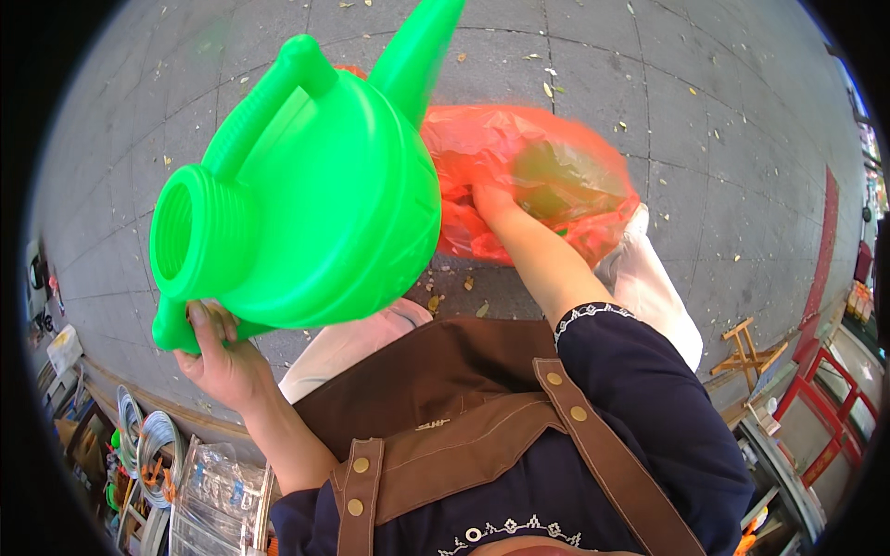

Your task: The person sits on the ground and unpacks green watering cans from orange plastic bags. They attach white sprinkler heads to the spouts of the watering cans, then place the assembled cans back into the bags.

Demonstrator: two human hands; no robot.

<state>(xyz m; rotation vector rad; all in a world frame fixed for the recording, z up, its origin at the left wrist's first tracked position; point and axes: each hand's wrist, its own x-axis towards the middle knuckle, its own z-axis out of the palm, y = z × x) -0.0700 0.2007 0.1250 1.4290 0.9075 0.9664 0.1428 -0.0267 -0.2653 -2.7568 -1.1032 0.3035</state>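
Note:
My left hand [222,350] grips a bright green plastic watering can [343,185] low down, beside its round threaded opening. The can is tilted, its spout pointing up and away to the right and its ribbed handle on the upper left. Just right of it is a thin, crumpled red plastic bag [519,130]. Into the bag's mouth reaches my right hand [491,196], whose fingers are hidden in the folds. A green thing [556,176] shows blurred through the film; its kind cannot be made out.
Grey paving [705,120] with scattered dry leaves spreads around my feet. Coils of hose or wire [158,454] and a clear plastic-wrapped pack [218,500] stand at lower left. On the right are a small wooden easel-like stand [744,350] and red frames [825,408].

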